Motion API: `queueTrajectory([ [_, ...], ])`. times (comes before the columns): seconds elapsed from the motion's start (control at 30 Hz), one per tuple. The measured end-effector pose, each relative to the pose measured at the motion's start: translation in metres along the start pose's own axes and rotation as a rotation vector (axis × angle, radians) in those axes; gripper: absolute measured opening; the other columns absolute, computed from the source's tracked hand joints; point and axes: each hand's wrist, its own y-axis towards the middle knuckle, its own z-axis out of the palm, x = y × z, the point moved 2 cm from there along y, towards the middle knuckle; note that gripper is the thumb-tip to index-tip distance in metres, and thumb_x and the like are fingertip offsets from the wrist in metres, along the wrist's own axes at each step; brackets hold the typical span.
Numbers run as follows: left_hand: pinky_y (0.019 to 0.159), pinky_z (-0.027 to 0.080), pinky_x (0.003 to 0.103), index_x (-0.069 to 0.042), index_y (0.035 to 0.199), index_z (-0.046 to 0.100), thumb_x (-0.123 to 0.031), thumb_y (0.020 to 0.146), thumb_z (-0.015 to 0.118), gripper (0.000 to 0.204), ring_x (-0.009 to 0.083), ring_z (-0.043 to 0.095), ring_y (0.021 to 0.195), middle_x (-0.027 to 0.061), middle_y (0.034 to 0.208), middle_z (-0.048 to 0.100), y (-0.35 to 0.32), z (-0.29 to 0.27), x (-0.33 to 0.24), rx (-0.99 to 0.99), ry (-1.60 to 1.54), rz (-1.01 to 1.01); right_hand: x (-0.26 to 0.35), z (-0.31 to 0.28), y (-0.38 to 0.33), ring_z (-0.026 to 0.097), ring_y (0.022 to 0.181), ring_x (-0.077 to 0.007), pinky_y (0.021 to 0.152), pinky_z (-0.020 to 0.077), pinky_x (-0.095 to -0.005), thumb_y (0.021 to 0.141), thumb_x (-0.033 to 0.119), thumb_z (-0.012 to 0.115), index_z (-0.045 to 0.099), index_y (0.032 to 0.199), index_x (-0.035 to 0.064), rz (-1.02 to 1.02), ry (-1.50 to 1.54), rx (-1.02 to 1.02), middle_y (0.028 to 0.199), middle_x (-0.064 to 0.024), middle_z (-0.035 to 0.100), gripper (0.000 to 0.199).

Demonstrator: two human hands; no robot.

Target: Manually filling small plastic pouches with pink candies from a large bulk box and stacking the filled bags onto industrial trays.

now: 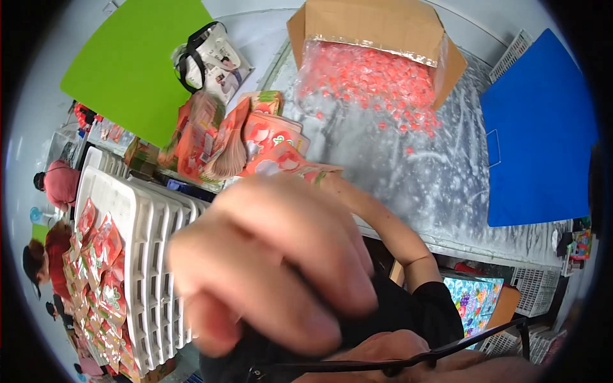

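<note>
My left hand (268, 262) is raised large and close in front of me, smeared by motion. Its fingers are bent and slightly apart, pointing down to the right, with the thumb below; I see nothing held, though the palm is hidden. Behind it, my right forearm (386, 223) reaches up and left from a black sleeve toward the pouches. The right hand itself is hidden by the left. Just beyond are red and white printed pouches (271, 135), some flat and overlapping. Beside them stands a fanned stack of pouches (228, 150).
A cardboard box (377, 22) lies open on the metal table (389, 172), spilling small red pieces (377, 76) from a clear liner. A blue panel (539, 140) stands right. Left are a green panel (131, 64), a tote bag (217, 60), stacked white trays (150, 210) and people (60, 185).
</note>
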Motion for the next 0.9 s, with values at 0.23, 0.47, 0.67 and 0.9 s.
queueTrajectory([
  [0.23, 0.069, 0.047, 0.033, -0.013, 0.083, 0.057, -0.030, 0.098, 0.055, 0.023, 0.0176, 0.055, 0.074, 0.0048, 0.087, 0.054, -0.007, -0.016, -0.041, 0.021, -0.127, -0.030, -0.003, 0.023, 0.003, 0.064, 0.092, -0.0344, 0.083, 0.0525, -0.0430, 0.100, 0.026, 0.051, 0.058, 0.130, 0.0157, 0.086, 0.015, 0.136, 0.104, -0.0161, 0.067, 0.033],
  [0.47, 0.066, 0.047, 0.029, -0.012, 0.083, 0.058, -0.019, 0.096, 0.058, 0.015, 0.0153, 0.054, 0.069, 0.0071, 0.091, 0.056, 0.005, 0.005, -0.033, 0.055, -0.265, -0.083, -0.021, 0.033, -0.002, 0.062, 0.084, -0.0395, 0.075, 0.0513, -0.0455, 0.099, 0.028, 0.055, 0.062, 0.110, 0.0062, 0.100, 0.009, -0.035, 0.093, -0.0206, 0.065, 0.026],
  [0.67, 0.062, 0.047, 0.025, -0.011, 0.083, 0.058, -0.010, 0.094, 0.060, 0.012, 0.0133, 0.053, 0.065, 0.0091, 0.094, 0.056, 0.006, 0.035, -0.040, 0.047, -0.319, -0.129, 0.010, 0.004, -0.001, 0.056, 0.072, -0.0395, 0.068, 0.0464, -0.0448, 0.099, 0.030, 0.055, 0.061, 0.101, 0.0006, 0.184, 0.200, -0.055, 0.080, -0.0236, 0.060, 0.030],
  [0.9, 0.091, 0.048, 0.042, -0.003, 0.101, 0.056, -0.012, 0.081, 0.072, 0.028, 0.0253, 0.061, 0.093, 0.0144, 0.103, 0.060, -0.005, -0.017, -0.024, 0.001, -0.183, -0.233, 0.010, -0.013, -0.005, 0.059, 0.076, -0.0381, 0.075, 0.0487, -0.0409, 0.100, 0.028, 0.053, 0.063, 0.114, 0.0045, 0.027, 0.186, -0.101, 0.082, -0.0207, 0.062, 0.029],
])
